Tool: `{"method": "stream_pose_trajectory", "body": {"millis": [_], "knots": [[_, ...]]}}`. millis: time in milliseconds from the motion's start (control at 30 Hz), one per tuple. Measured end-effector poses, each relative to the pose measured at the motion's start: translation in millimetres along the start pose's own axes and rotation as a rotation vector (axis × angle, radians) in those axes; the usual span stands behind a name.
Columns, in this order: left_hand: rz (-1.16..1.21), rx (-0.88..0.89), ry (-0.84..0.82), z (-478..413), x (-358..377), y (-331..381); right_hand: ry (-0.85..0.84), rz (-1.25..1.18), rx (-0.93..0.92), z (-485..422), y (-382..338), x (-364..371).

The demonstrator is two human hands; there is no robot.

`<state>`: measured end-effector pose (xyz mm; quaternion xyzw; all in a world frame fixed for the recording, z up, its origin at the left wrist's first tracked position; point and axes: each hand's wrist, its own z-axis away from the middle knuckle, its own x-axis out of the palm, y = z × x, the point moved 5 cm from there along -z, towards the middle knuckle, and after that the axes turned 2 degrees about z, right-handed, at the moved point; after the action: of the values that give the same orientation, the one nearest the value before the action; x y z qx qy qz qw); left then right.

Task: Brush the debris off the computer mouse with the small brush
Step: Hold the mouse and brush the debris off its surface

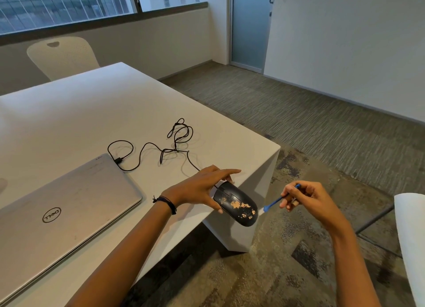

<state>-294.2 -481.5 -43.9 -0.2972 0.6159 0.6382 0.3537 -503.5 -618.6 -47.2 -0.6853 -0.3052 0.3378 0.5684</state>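
Observation:
A black computer mouse (234, 203) speckled with tan debris (241, 206) is held out past the table's right edge. My left hand (202, 187) grips it at its front end, thumb underneath, fingers over the top. Its black cable (161, 150) trails back in loops across the table. My right hand (305, 198) pinches a small blue brush (277, 200) by the handle. The brush's white bristle tip (261, 212) sits just at the mouse's rear right edge.
A closed silver laptop (59, 205) lies on the white table (92, 113) to the left, with the cable's plug beside its far corner. A white chair (62, 55) stands behind the table. Carpeted floor lies below the mouse. A white chair edge (411, 237) shows at far right.

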Motion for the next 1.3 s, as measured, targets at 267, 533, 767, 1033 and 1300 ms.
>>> {"method": "stream_pose_trajectory", "body": {"millis": [267,533,767,1033,1300], "knots": [[-0.004,0.001,0.007,0.1,1.8,1.4,0.053,-0.069,-0.196,-11.9,-22.3,18.9],[-0.015,-0.015,0.001,0.4,2.3,-0.1,-0.026,0.018,-0.19,-33.1,-17.3,50.4],[-0.006,0.003,0.0,-0.6,2.3,-0.5,0.001,-0.037,-0.122,-23.5,-4.7,28.3],[-0.018,0.015,-0.003,-0.1,1.8,0.4,0.062,-0.076,-0.053,-6.2,4.3,7.7],[-0.028,0.013,-0.001,0.2,3.7,-1.1,0.098,-0.081,-0.027,9.9,10.4,2.5]]}}
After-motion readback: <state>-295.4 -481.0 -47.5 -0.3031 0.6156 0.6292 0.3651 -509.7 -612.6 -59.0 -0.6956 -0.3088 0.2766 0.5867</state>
